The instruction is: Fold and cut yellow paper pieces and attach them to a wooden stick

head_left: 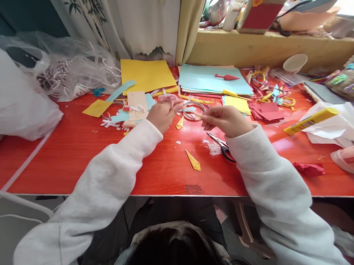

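Observation:
My left hand [163, 115] is closed near the middle of the red table, its fingertips pointing right. A pink looped object [168, 99] shows at its far side, in its grip; its kind is unclear. My right hand [223, 118] pinches a small pale paper strip [198, 116] between thumb and fingers. A clear tape roll [193, 110] lies flat between the hands. Nearer to me are a folded yellow paper cone [193, 160] and a smaller yellow cone [179, 123]. Black-handled scissors [224, 148] lie partly opened by my right wrist.
Yellow sheets [146, 75] and light blue sheets [212, 79] lie at the back, a red folded piece [227, 77] on the blue. Paper scraps [114, 121] spread at left. A yellow glue stick [311, 120] rests at right; plastic bags [19, 92] fill the left.

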A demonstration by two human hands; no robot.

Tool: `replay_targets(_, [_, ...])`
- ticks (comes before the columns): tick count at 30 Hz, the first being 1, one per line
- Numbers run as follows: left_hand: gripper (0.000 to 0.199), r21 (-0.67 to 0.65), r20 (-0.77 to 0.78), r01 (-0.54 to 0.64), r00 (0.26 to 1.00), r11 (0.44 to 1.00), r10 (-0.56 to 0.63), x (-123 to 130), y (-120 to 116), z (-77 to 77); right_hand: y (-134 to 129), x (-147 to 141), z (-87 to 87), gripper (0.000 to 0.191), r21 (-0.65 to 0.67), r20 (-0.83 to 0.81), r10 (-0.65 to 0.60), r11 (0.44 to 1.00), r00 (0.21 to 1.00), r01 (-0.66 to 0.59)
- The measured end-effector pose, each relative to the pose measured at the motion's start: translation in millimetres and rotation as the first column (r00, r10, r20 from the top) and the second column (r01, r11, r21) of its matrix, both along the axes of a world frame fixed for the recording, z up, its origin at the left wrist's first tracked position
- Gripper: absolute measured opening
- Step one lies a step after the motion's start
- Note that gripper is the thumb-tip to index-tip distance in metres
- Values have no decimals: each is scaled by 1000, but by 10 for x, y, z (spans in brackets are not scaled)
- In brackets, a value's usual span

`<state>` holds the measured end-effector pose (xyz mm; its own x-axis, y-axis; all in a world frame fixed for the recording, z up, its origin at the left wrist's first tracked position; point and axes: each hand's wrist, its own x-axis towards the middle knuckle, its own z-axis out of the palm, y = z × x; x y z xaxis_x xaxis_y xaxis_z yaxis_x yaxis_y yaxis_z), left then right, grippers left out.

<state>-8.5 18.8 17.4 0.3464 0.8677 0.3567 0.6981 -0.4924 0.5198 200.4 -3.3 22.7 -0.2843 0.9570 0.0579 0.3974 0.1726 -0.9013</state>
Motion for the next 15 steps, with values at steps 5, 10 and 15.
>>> replay_targets(5, [20, 109, -208, 94, 976, 990, -70, 278, 362, -148, 194, 376, 29, 27, 217, -159, -297, 920, 942, 327])
replay_targets(10, [18, 143, -387, 194, 913, 971, -125, 530, 455, -233, 257, 450, 51, 18, 405, -178, -297, 847, 938, 345])
replay_targets(15, [12, 106, -269, 255, 938, 961, -219, 536, 492, -299, 281, 462, 48, 19, 366, -246, -227, 879, 942, 307])
